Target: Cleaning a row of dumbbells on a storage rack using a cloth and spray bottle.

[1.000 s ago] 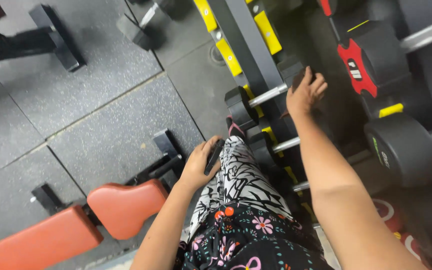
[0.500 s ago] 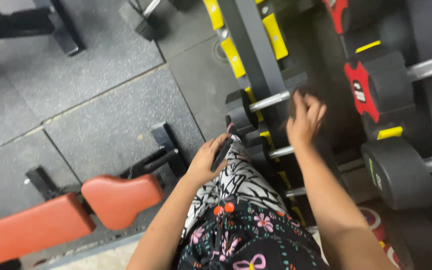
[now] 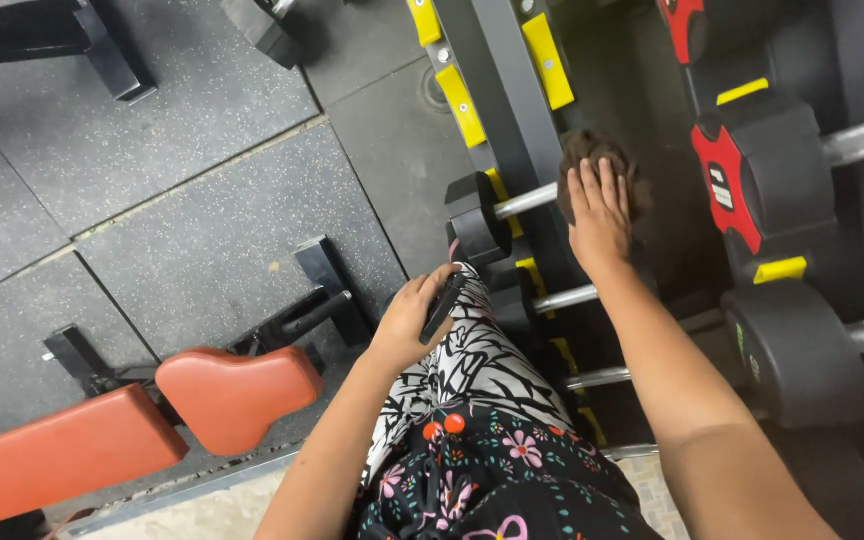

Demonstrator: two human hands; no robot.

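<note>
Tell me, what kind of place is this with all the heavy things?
Most likely a gym. A rack holds rows of dumbbells, an orange padded bench stands nearby, and the floor is speckled rubber tile. The right hand presses a brown cloth on one dumbbell; the left hand holds a dark phone-like thing.

I count my two hands, left (image 3: 407,320) and right (image 3: 599,222). One dark cloth (image 3: 592,155), one black phone-like slab (image 3: 442,308), two orange bench pads (image 3: 237,395), five yellow rack tabs (image 3: 546,60), three small dumbbell handles (image 3: 526,200), three large dumbbell heads (image 3: 797,350).
</note>
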